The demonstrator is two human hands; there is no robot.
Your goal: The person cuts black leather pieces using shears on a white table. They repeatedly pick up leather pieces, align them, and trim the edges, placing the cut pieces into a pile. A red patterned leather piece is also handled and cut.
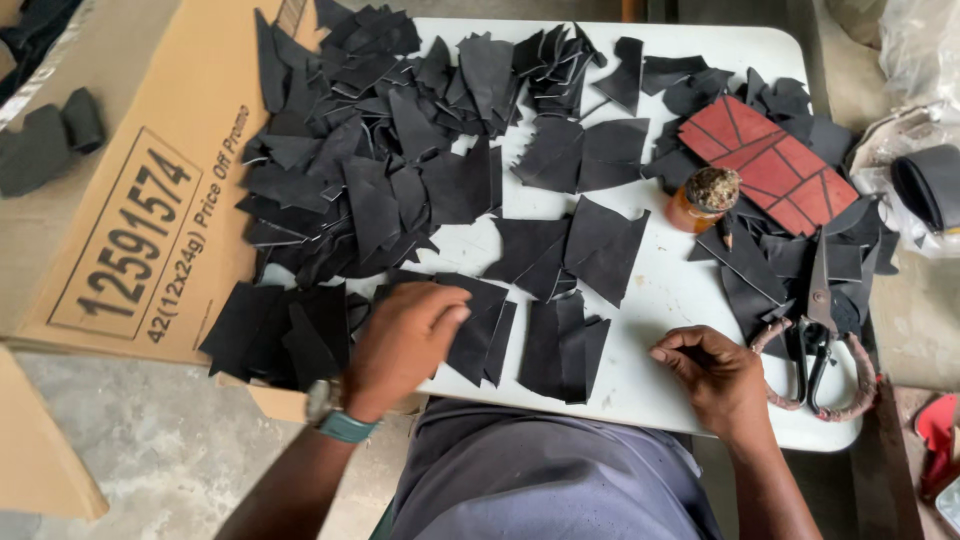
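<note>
Several cut black leather pieces (pixel 380 170) cover a white table (pixel 660 290), piled thick at the left and laid out singly in the middle. My left hand (pixel 400 345), with a watch on its wrist, lies palm down on a black piece (pixel 480 320) near the table's front edge. My right hand (pixel 715 375) rests on the bare white tabletop at the front right, fingers curled in with nothing in them. A small stack of black pieces (pixel 565 345) lies between the two hands.
A flattened cardboard box (pixel 140 210) lies under the left pile. A red pattern piece (pixel 770 165), a small orange jar (pixel 705 200) and large scissors (pixel 820 330) sit at the right. Dark foam pieces (pixel 45 140) lie on the floor at the left.
</note>
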